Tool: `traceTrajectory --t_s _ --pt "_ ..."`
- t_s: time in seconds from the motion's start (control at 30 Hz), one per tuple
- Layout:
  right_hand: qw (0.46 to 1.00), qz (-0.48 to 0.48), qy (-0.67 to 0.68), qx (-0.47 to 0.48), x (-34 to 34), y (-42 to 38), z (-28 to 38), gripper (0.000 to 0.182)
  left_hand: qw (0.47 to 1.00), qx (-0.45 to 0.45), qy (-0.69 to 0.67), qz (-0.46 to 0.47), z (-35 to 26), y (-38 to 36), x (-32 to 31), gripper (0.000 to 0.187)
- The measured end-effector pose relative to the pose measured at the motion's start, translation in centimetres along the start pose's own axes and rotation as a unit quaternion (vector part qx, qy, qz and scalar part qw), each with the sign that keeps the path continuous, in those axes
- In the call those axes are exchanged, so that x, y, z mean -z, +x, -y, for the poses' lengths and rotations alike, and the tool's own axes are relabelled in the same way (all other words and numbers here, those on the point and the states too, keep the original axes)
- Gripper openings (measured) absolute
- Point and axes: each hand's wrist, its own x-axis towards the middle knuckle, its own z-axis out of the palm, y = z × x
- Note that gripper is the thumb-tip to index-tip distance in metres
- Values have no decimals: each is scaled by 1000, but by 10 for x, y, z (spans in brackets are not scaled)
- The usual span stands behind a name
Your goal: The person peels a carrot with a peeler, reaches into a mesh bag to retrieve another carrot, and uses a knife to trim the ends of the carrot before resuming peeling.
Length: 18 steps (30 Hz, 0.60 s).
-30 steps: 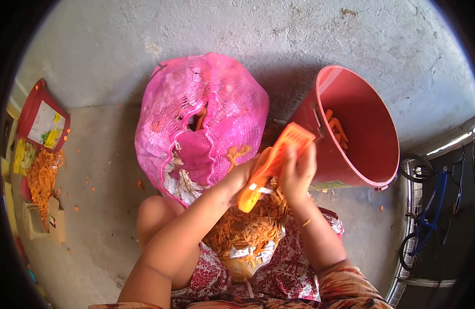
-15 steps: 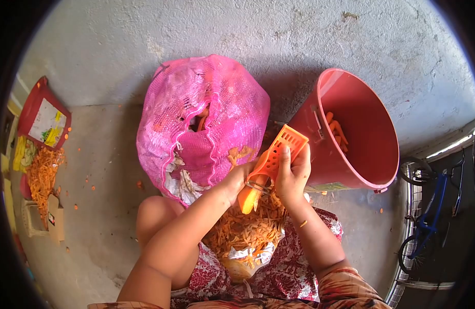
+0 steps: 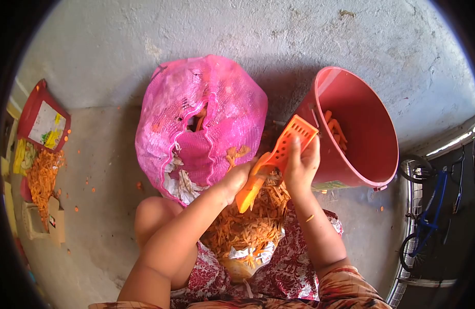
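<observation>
My left hand point(image 3: 236, 181) is closed around a carrot point(image 3: 249, 193), whose lower end shows bright orange below my fingers. My right hand point(image 3: 302, 164) grips an orange perforated peeler point(image 3: 291, 142), with the thumb lying on its face. The lower end of the peeler is close against the upper part of the carrot; exact contact is hard to make out. Under both hands lies a heap of carrot peelings point(image 3: 242, 224), between my legs.
A pink mesh sack point(image 3: 232, 98) stands ahead against the wall. To its right, a red bucket point(image 3: 368, 129) holds several peeled carrots point(image 3: 336, 131). At far left are another red bucket point(image 3: 29, 110), more peelings point(image 3: 42, 172) and a box point(image 3: 56, 219). A blue bicycle point(image 3: 429, 216) is at right.
My right hand has moved slightly up and to the right with the peeler. The carrot has turned a little in my left hand, which has barely shifted.
</observation>
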Motion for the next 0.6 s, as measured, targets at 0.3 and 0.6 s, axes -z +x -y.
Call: traceTrajectory --t_s 0.3,0.6 --pt "974 -145 -172 36 21 33 -23 19 993 -16 -94 69 9 9 0 32" --pt "982 -139 72 -109 31 39 -24 14 997 -83 6 -10 -4 -7 -3 44"
